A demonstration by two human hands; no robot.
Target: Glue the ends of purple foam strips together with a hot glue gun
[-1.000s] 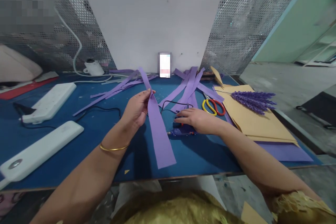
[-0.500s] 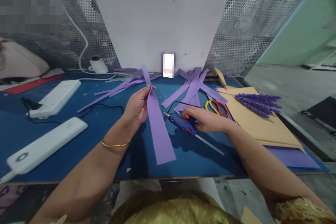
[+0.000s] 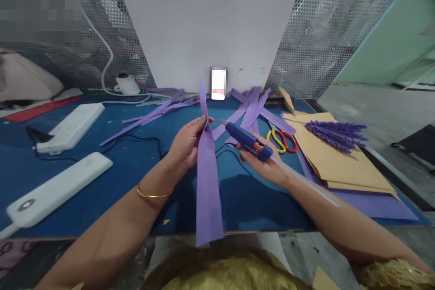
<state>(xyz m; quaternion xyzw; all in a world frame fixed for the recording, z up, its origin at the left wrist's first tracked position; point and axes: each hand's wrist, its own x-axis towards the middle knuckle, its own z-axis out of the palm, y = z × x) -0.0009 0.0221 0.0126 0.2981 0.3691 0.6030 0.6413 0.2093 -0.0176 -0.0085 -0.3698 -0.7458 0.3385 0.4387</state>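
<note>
My left hand pinches a long purple paper strip near its middle, where it is gathered. The strip's wide end hangs down to the table's front edge and its narrow end points up. In my right hand is a blue hot glue gun, lifted off the table. Its nozzle points up and left, close to the gathered part but apart from it. A clear glue stick juts from the gun's rear over my forearm. The trigger is hidden in my grip.
More purple strips lie at the back, beside yellow-and-red scissors. On the right, lavender sprigs rest on tan paper. A power strip and a white device sit left. A lit phone stands against a white board.
My right hand has picked the glue gun up off the table and turned it towards the strip. My left hand has shifted slightly right with the strip, whose wide end now hangs nearer me.
</note>
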